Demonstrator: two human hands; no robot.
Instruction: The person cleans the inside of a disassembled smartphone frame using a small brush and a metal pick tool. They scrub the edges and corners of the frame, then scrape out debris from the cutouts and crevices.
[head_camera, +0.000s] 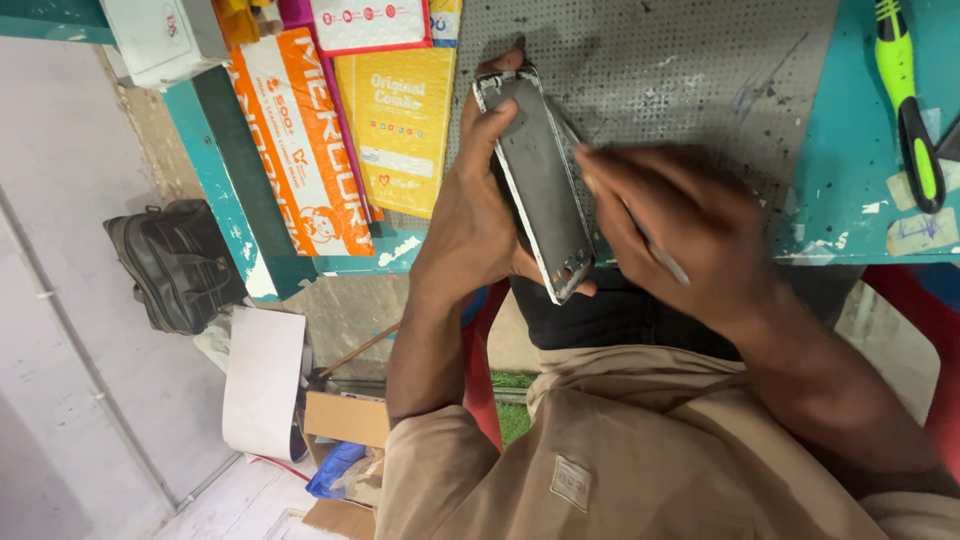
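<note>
Both hands grip closed: left hand (475, 225) clasps phone frame (535, 185), right hand (680, 225) pinches thin tool (660, 255).

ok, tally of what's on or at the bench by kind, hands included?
Hands: 2, left hand and right hand
Phone frame: 1
Thin tool: 1
Green screwdriver: 1
Flat packets: 3, orange packet, yellow packet, red-edged packet
Total: 8

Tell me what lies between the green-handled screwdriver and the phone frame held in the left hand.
In the head view, the right hand with a thin tool and bare grey perforated mat lie between the screwdriver and the phone frame.
</note>
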